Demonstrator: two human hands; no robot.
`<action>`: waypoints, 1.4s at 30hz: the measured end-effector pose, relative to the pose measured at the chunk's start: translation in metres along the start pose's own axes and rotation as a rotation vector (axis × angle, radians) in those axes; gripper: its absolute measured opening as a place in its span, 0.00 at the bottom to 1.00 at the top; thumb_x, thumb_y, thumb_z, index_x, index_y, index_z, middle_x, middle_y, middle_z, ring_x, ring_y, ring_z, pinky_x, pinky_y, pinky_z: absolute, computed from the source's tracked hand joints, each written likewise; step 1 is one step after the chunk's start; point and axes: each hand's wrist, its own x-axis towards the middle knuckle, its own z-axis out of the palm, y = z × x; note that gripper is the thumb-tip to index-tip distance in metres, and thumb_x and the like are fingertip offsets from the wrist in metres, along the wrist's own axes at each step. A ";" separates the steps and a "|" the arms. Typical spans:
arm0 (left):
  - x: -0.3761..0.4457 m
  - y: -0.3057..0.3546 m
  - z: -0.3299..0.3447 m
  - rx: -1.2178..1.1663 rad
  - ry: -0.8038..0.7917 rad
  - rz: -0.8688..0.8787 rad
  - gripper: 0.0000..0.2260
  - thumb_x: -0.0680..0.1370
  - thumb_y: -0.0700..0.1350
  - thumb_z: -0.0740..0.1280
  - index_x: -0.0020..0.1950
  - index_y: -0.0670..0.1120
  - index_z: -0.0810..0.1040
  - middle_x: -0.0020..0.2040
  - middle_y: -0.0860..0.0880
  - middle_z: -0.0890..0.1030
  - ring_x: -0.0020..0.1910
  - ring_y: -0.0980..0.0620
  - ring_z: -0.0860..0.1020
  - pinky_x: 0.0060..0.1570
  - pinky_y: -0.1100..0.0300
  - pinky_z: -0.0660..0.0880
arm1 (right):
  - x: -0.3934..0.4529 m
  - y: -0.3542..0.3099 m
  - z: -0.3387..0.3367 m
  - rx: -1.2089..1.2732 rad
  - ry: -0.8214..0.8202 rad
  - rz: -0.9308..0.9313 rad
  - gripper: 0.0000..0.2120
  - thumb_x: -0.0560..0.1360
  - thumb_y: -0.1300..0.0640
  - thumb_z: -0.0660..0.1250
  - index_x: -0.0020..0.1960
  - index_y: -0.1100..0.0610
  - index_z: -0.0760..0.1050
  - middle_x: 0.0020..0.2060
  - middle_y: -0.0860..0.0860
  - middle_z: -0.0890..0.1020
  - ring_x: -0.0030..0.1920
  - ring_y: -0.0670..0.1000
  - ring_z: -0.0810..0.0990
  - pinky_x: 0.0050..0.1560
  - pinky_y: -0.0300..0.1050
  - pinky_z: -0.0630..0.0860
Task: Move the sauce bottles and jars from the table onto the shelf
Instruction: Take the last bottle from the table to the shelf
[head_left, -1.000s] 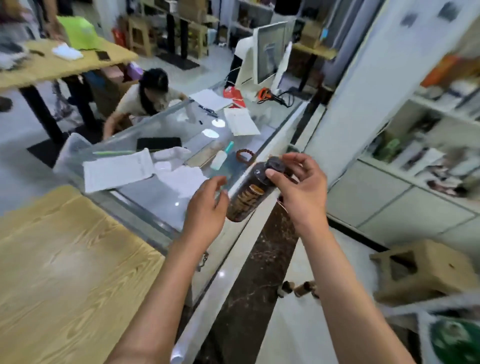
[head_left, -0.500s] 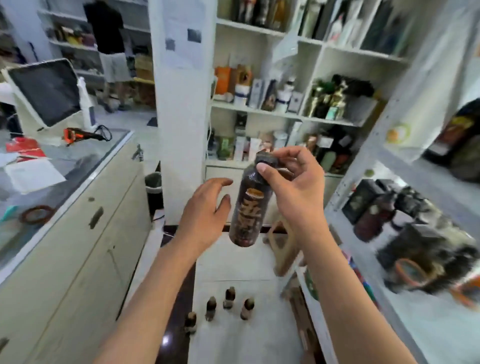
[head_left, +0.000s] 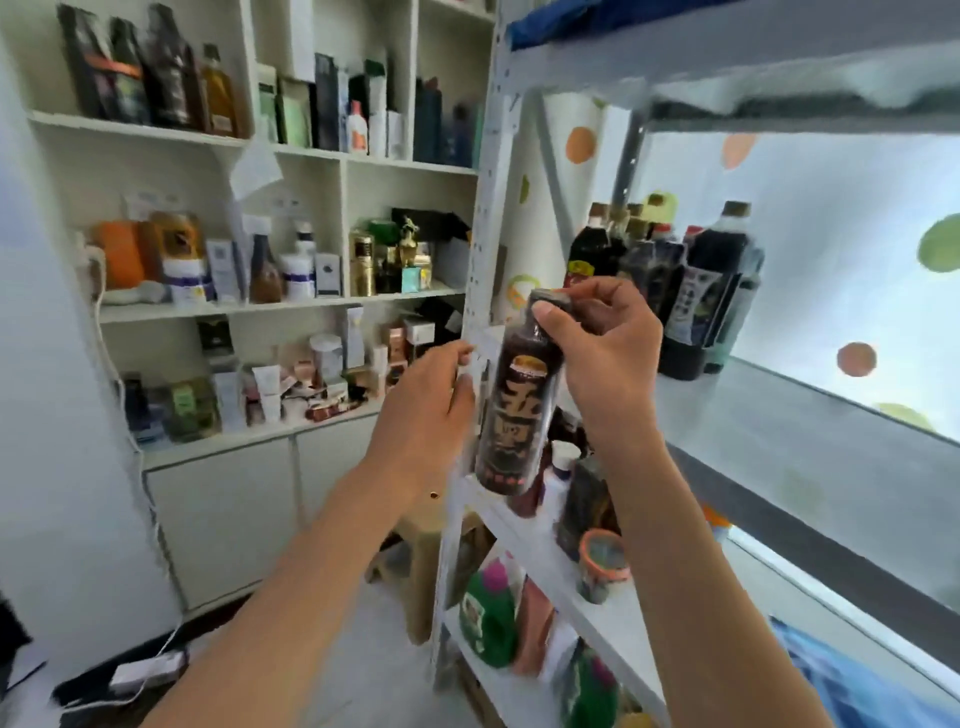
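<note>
A dark sauce bottle (head_left: 514, 410) with a brown and gold label hangs upright in mid-air in front of the grey metal shelf (head_left: 769, 431). My right hand (head_left: 602, 348) pinches its black cap from above with thumb and fingers. My left hand (head_left: 431, 405) hovers just left of the bottle's body with relaxed, slightly curled fingers and holds nothing; I cannot tell whether it touches the bottle. Several dark sauce bottles (head_left: 701, 280) stand at the back of the middle shelf board.
The shelf's perforated white upright (head_left: 483, 234) stands right behind the bottle. Lower boards carry jars, an orange-rimmed tub (head_left: 602, 561) and green packets (head_left: 488, 618). A white wall cabinet (head_left: 218, 499) full of boxes and bottles fills the left. A beige stool (head_left: 415, 561) stands below.
My view has swung right from the glass counter to the metal shelf. Both hands carried the bottle along; it now hangs upright near the shelf's front post.
</note>
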 end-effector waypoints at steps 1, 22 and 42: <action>0.015 -0.002 0.012 -0.010 -0.022 0.027 0.14 0.83 0.47 0.57 0.68 0.50 0.70 0.63 0.52 0.76 0.60 0.53 0.74 0.59 0.55 0.72 | 0.014 0.002 -0.006 -0.016 0.042 -0.019 0.11 0.67 0.59 0.78 0.44 0.52 0.77 0.41 0.52 0.85 0.43 0.49 0.85 0.42 0.37 0.79; 0.203 -0.044 0.237 -0.005 -0.400 0.080 0.10 0.81 0.49 0.55 0.44 0.48 0.71 0.38 0.49 0.75 0.38 0.46 0.76 0.36 0.56 0.66 | 0.212 0.103 -0.070 -0.790 0.525 -0.025 0.13 0.66 0.55 0.76 0.39 0.43 0.72 0.36 0.42 0.82 0.39 0.43 0.82 0.44 0.46 0.80; 0.203 -0.054 0.264 0.104 -0.339 0.037 0.03 0.77 0.50 0.63 0.46 0.54 0.76 0.38 0.54 0.75 0.36 0.53 0.70 0.35 0.58 0.65 | 0.222 0.159 -0.098 -0.650 0.524 -0.152 0.08 0.75 0.51 0.71 0.47 0.44 0.71 0.46 0.48 0.80 0.44 0.41 0.79 0.43 0.33 0.75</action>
